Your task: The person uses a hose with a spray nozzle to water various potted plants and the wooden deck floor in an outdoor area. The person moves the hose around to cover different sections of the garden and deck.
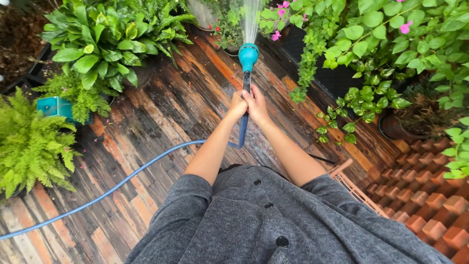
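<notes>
Both hands are wrapped around the dark handle of a hose spray gun held out in front of me. My left hand (237, 105) and my right hand (256, 103) touch each other on the grip. The turquoise spray head (248, 55) points away from me, and a fan of water (251, 19) shoots from it toward small potted plants with red flowers (225, 28) at the far end. A blue hose (122, 182) runs from under the hands, loops down and trails across the wet wooden deck (161, 117) to the lower left.
Leafy green plants (97, 44) and ferns (29, 142) line the left side, with a teal pot (53, 106) among them. Climbing plants with pink flowers (391, 49) fill the right. Terracotta roof tiles (430, 210) and a pale crate edge (351, 183) lie at lower right.
</notes>
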